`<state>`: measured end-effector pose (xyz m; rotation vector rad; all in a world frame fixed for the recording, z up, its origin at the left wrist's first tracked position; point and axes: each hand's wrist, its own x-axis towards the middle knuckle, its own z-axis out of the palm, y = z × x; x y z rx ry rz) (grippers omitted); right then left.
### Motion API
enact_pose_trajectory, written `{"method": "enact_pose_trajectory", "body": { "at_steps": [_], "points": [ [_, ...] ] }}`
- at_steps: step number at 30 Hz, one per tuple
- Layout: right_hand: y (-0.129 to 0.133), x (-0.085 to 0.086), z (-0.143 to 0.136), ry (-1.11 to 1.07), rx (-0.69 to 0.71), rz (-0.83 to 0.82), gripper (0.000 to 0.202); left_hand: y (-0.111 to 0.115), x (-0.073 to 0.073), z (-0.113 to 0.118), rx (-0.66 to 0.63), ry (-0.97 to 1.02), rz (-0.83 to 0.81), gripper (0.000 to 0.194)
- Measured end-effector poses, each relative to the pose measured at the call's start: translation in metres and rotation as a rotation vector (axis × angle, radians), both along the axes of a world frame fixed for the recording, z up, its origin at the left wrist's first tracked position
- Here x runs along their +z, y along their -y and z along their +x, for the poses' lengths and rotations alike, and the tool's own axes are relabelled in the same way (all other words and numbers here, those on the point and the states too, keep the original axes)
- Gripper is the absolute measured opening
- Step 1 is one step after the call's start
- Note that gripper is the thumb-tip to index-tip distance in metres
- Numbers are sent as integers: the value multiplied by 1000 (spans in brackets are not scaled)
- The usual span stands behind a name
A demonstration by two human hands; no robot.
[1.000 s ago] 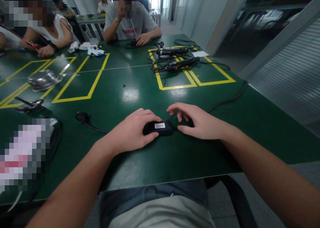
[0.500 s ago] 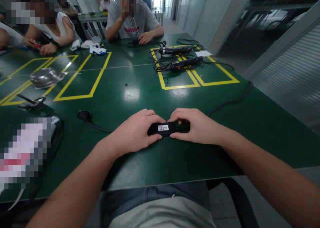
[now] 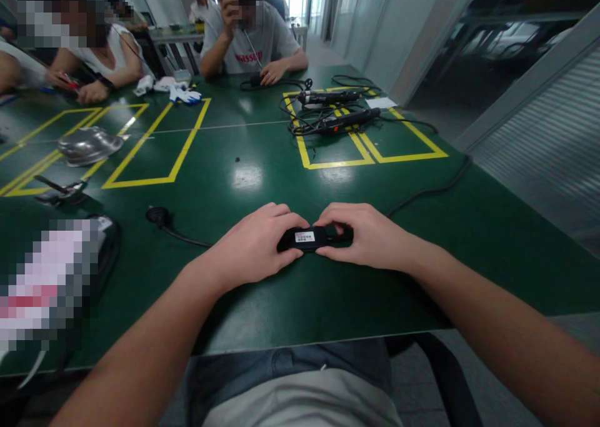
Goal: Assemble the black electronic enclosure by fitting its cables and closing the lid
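A small black power adapter (image 3: 305,238) with a white printed label lies before me on the green table. My left hand (image 3: 262,242) is closed around its left end, thumb at the near side and fingers at the far side. My right hand (image 3: 363,236) pinches the right end, where a black cord seems to join it; the fingers partly hide that join. To the left, a black mains plug (image 3: 158,216) rests on the table, its cord running under my left forearm. Another black cord (image 3: 429,189) leads off to the right from behind my right hand.
Two black electric screwdrivers (image 3: 349,120) with tangled cords lie in yellow-taped areas. At left are a shiny metal bowl-shaped piece (image 3: 89,145), a metal part with a handle (image 3: 63,190) and a blurred-out device (image 3: 47,277). White gloves (image 3: 185,94) lie farther back. Co-workers sit across the table.
My grip on the adapter stays the same, with my right hand a touch farther left. Across the table, a co-worker's raised hand has shifted slightly.
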<state>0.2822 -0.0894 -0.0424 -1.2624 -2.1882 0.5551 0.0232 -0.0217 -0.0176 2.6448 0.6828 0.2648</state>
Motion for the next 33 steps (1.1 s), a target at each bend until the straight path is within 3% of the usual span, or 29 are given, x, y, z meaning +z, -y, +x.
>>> {"method": "enact_pose_trajectory", "body": {
  "at_steps": [16,22,27,33],
  "points": [
    [0,-2,-1,36,-9,-4,24,1,-3,1,-18,74,-19,29],
    [-1,3,3,67,-79,-35,37,-6,-1,-2,106,161,-10,31],
    [-1,7,3,72,-113,-73,28,-20,-11,-3,258,47,128,34],
    [0,6,2,58,-62,-38,18,-25,-21,-2,263,-6,100,35]
  ]
}}
